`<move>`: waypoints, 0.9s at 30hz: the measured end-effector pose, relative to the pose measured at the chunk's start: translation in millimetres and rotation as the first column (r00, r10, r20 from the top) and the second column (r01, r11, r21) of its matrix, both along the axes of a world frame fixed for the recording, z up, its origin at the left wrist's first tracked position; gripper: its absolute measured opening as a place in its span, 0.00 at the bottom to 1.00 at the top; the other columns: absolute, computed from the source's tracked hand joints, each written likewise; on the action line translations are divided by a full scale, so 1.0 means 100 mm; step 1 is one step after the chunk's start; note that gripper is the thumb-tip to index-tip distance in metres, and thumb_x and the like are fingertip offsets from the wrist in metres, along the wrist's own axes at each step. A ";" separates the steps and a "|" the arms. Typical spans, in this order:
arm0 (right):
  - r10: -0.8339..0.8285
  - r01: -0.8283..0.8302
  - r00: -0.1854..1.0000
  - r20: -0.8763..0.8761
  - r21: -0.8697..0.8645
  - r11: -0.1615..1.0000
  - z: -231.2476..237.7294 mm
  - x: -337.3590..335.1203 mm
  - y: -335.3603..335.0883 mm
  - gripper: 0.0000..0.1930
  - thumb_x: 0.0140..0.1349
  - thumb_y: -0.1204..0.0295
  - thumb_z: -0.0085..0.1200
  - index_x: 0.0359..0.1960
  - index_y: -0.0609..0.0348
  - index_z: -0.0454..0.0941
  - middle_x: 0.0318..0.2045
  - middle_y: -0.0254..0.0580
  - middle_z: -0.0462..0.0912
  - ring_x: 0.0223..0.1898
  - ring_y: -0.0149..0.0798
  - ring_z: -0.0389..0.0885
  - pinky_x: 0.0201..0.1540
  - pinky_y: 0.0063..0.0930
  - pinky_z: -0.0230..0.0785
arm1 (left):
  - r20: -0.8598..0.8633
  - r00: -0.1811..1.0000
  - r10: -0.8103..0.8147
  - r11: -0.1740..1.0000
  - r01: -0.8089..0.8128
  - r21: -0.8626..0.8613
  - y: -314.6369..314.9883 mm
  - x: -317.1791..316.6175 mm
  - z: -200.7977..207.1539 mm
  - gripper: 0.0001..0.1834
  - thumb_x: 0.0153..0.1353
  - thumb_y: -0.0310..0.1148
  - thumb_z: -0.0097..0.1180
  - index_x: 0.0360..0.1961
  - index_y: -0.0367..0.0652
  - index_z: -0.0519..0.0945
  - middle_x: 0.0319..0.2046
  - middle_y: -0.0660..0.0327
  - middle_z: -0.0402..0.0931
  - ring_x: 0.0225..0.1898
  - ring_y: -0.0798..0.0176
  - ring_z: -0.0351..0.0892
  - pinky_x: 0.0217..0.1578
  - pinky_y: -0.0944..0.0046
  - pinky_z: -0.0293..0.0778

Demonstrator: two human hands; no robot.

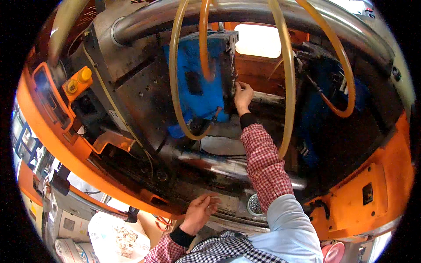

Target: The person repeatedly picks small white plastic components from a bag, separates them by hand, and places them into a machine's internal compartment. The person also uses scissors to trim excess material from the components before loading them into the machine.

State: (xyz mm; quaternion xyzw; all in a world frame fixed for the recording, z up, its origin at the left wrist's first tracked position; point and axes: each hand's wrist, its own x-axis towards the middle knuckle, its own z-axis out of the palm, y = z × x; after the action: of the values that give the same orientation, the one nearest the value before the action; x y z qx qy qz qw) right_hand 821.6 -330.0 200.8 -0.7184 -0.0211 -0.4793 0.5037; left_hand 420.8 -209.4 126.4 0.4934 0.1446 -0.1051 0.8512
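My right hand reaches far forward between the machine's two halves. Its fingers are pinched together against the dark edge face of a blue mold block; anything between the fingertips is hidden or too small to name. Lower down and nearer my body, my left hand hovers by the machine's front ledge with its fingers curled in. What it holds, if anything, I cannot make out. Beside my right sleeve stands a small tub of small shiny pieces, partly covered by that arm.
Yellowish hoses loop down around my right arm. A thick steel bar crosses above, and another bar runs below. The second mold half stands right. An orange frame curves left, near a white bag holding small pieces.
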 end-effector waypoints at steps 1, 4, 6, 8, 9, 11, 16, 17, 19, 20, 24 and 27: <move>0.034 -0.034 0.999 0.020 0.032 0.999 0.01 0.08 0.02 0.11 0.56 0.68 0.55 0.32 0.67 0.80 0.30 0.50 0.81 0.31 0.46 0.80 0.36 0.35 0.69 | -0.021 0.999 0.028 1.000 -0.028 -0.004 0.00 -0.03 0.02 0.15 0.67 0.32 0.40 0.49 0.34 0.70 0.36 0.59 0.75 0.34 0.67 0.71 0.37 0.68 0.69; 0.097 -0.096 0.995 -0.009 0.083 0.992 0.08 0.05 0.16 0.12 0.55 0.68 0.56 0.33 0.68 0.80 0.29 0.51 0.81 0.32 0.46 0.80 0.37 0.34 0.69 | -0.031 0.996 0.085 0.994 -0.087 -0.071 0.05 -0.06 -0.05 0.15 0.67 0.32 0.39 0.50 0.33 0.69 0.37 0.56 0.76 0.32 0.68 0.71 0.36 0.69 0.69; 0.091 -0.090 0.996 -0.025 0.040 0.995 0.09 0.06 0.21 0.12 0.55 0.68 0.56 0.33 0.67 0.80 0.29 0.51 0.81 0.32 0.46 0.80 0.37 0.34 0.69 | 0.009 0.998 0.066 0.995 -0.065 -0.074 0.11 -0.09 -0.08 0.15 0.67 0.32 0.39 0.49 0.33 0.69 0.38 0.56 0.76 0.32 0.68 0.71 0.35 0.70 0.69; -0.013 0.013 1.000 0.011 0.040 0.999 -0.04 0.30 0.08 0.12 0.54 0.67 0.57 0.32 0.66 0.80 0.29 0.51 0.81 0.32 0.47 0.79 0.38 0.35 0.69 | 0.014 0.999 0.031 0.997 -0.030 -0.075 0.07 -0.05 -0.08 0.15 0.67 0.32 0.39 0.50 0.33 0.69 0.38 0.55 0.76 0.31 0.69 0.71 0.35 0.71 0.69; 0.027 -0.026 0.999 -0.016 0.059 0.998 -0.02 0.28 0.11 0.12 0.54 0.67 0.57 0.32 0.66 0.80 0.29 0.51 0.81 0.32 0.47 0.79 0.38 0.36 0.69 | 0.016 0.999 0.034 0.997 -0.032 -0.073 0.08 -0.05 -0.09 0.15 0.67 0.32 0.39 0.50 0.33 0.69 0.39 0.55 0.76 0.31 0.69 0.71 0.34 0.72 0.69; 0.058 -0.056 0.998 -0.034 0.036 0.998 0.01 0.22 0.16 0.11 0.54 0.69 0.56 0.32 0.67 0.80 0.30 0.51 0.81 0.33 0.48 0.79 0.39 0.37 0.68 | -0.003 0.998 0.059 0.996 -0.059 -0.068 0.08 -0.05 -0.06 0.14 0.67 0.33 0.40 0.46 0.35 0.71 0.36 0.57 0.76 0.30 0.70 0.70 0.34 0.73 0.68; -0.076 0.086 0.996 0.045 -0.283 0.955 0.00 0.07 0.29 0.10 0.51 0.77 0.50 0.33 0.68 0.80 0.37 0.54 0.79 0.40 0.51 0.75 0.43 0.37 0.67 | -0.169 0.971 0.168 0.986 -0.162 0.047 0.09 -0.10 0.01 0.13 0.66 0.39 0.43 0.37 0.40 0.74 0.28 0.63 0.73 0.29 0.71 0.70 0.33 0.74 0.67; -0.052 0.065 0.998 0.047 -0.339 0.938 -0.01 0.06 0.25 0.16 0.47 0.82 0.47 0.39 0.67 0.78 0.40 0.54 0.76 0.42 0.53 0.72 0.46 0.38 0.65 | -0.172 0.977 0.127 0.990 -0.115 0.082 0.13 -0.11 0.03 0.13 0.66 0.40 0.43 0.35 0.41 0.74 0.27 0.64 0.72 0.29 0.71 0.70 0.33 0.74 0.67; 0.124 -0.117 0.992 0.013 -0.245 0.963 -0.02 0.20 0.01 0.17 0.45 0.84 0.46 0.40 0.67 0.78 0.39 0.54 0.76 0.41 0.53 0.71 0.46 0.39 0.65 | -0.143 0.985 0.096 0.993 -0.084 0.087 0.12 -0.11 0.01 0.13 0.66 0.40 0.43 0.37 0.42 0.74 0.29 0.64 0.72 0.30 0.70 0.71 0.33 0.73 0.68; 0.202 -0.198 0.979 0.003 -0.193 0.961 -0.03 0.28 -0.16 0.18 0.44 0.84 0.46 0.41 0.67 0.77 0.38 0.54 0.76 0.41 0.54 0.71 0.47 0.40 0.64 | -0.105 0.988 0.110 0.993 -0.104 0.058 0.08 -0.06 -0.06 0.13 0.66 0.40 0.43 0.41 0.42 0.74 0.32 0.64 0.74 0.32 0.70 0.71 0.34 0.72 0.69; 0.138 -0.103 0.986 0.093 -0.313 0.944 0.20 -0.68 -0.05 0.08 0.49 0.81 0.48 0.30 0.66 0.79 0.37 0.54 0.78 0.39 0.52 0.75 0.43 0.38 0.68 | 0.043 0.999 0.034 0.999 -0.033 -0.005 0.12 -0.05 -0.05 0.14 0.65 0.38 0.44 0.45 0.41 0.73 0.35 0.62 0.75 0.36 0.67 0.73 0.33 0.70 0.71; 0.748 -0.775 0.620 -0.237 -0.334 0.537 0.17 -1.97 -0.09 0.03 0.49 0.78 0.54 0.25 0.64 0.79 0.27 0.46 0.81 0.29 0.43 0.79 0.33 0.31 0.70 | 0.017 0.992 0.124 0.990 -0.123 -0.072 0.11 -0.02 0.02 0.11 0.65 0.37 0.45 0.36 0.40 0.73 0.29 0.63 0.74 0.31 0.68 0.73 0.30 0.71 0.68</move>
State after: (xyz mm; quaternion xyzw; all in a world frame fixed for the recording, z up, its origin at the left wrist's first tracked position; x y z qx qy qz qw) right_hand 624.5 -338.6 218.2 -0.7398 -0.4135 -0.1732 0.5018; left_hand 418.6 -198.5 128.5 0.4541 0.1621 -0.0519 0.8745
